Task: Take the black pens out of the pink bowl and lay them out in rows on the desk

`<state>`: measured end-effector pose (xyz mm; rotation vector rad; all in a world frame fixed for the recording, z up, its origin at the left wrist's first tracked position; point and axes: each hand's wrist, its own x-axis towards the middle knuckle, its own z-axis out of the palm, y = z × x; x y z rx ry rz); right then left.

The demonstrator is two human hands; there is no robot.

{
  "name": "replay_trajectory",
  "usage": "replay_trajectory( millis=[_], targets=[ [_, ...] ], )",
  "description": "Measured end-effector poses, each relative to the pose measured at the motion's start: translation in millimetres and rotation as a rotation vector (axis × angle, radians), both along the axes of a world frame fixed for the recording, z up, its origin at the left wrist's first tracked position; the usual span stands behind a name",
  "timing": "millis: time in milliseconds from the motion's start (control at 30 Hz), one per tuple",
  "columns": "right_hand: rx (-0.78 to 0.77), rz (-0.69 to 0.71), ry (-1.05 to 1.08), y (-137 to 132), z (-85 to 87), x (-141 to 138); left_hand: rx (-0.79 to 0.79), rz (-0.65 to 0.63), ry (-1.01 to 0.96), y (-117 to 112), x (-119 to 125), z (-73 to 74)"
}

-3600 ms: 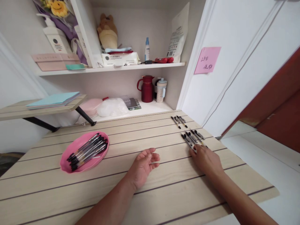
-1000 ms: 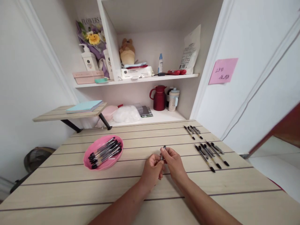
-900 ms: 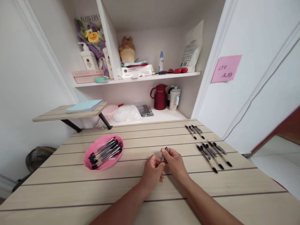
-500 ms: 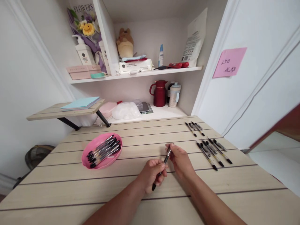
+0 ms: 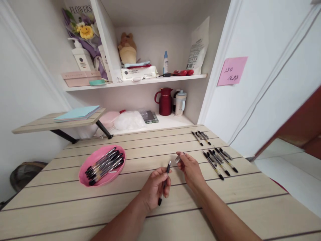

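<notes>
My left hand (image 5: 155,187) is closed round a black pen (image 5: 164,182), held upright and tilted over the wooden table (image 5: 75,207). My right hand (image 5: 189,167) hovers just right of the pen's top end, pinching a small clear pen cap (image 5: 178,158). A pink dish (image 5: 86,179) to the left holds several black pens (image 5: 104,163). Rows of loose pens and parts (image 5: 217,160) lie on the table to the right, with a smaller group (image 5: 200,136) behind them.
Behind the table an alcove has a shelf (image 5: 135,82) with bottles and a plush toy. Below stand a red jug (image 5: 166,101) and a white cup (image 5: 179,102). A side shelf (image 5: 55,121) carries blue notebooks. A pink note (image 5: 232,71) hangs on the right wall.
My right hand left the row of pens and came to the middle. Both hands held one pen; now the cap is off in my right hand and the hands are apart.
</notes>
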<state>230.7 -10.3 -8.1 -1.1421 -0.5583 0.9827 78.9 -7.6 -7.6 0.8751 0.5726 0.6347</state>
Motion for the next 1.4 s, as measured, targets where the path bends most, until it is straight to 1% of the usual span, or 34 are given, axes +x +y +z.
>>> replay_trajectory(
  millis=[67, 133, 267, 333, 400, 500, 567, 667, 767, 867, 967, 1033, 1100, 1233, 1400],
  targets=[
    [-0.041, 0.022, -0.010, 3.6, 1.7, 3.3, -0.005, 0.034, 0.007, 1.3, -0.3, 0.8],
    [-0.082, 0.040, -0.056, 9.9, 5.6, 12.9, -0.009, 0.049, 0.011, 2.3, -0.3, 1.3],
    [-0.182, 0.063, -0.215, 25.6, 14.2, 45.4, -0.019, 0.050, 0.002, 3.4, 0.1, 1.0],
    [-0.222, 0.078, -0.290, 30.3, 14.9, 59.9, -0.020, 0.044, -0.003, 3.9, 0.3, 0.2],
    [-0.241, 0.107, -0.358, 30.7, 11.4, 67.9, -0.025, 0.035, -0.008, 4.4, 0.4, -0.6],
    [-0.238, 0.146, -0.443, 23.4, 0.8, 67.6, -0.036, 0.029, -0.022, 5.1, 0.7, -1.5],
    [-0.241, 0.185, -0.541, 13.9, -5.9, 63.0, -0.039, 0.030, -0.030, 5.5, 0.8, -1.7],
    [-0.238, 0.257, -0.757, -5.9, -10.0, 55.9, -0.037, 0.026, -0.025, 5.9, 0.7, -1.7],
    [-0.212, 0.292, -1.002, -28.8, -8.4, 52.9, -0.029, 0.012, -0.014, 6.4, 0.6, -1.7],
    [-0.252, 0.248, -1.253, -48.5, -7.3, 57.6, -0.027, 0.008, 0.001, 6.6, 0.6, -1.5],
    [-0.382, 0.095, -1.449, -60.0, -9.2, 71.0, -0.028, 0.001, 0.009, 6.1, 0.9, -0.4],
    [-0.458, 0.008, -1.528, -61.8, -10.8, 82.8, -0.021, -0.002, 0.012, 5.6, 1.1, 0.7],
    [-0.498, -0.038, -1.578, -58.4, -11.9, 94.3, -0.010, -0.005, 0.022, 5.0, 1.3, 1.8],
    [-0.508, -0.070, -1.684, -41.0, -11.6, 110.2, 0.008, -0.014, 0.049, 4.1, 1.5, 3.0],
    [-0.562, -0.037, -1.792, -21.5, -9.4, 113.2, 0.018, -0.020, 0.053, 3.6, 1.3, 3.1]
  ],
)
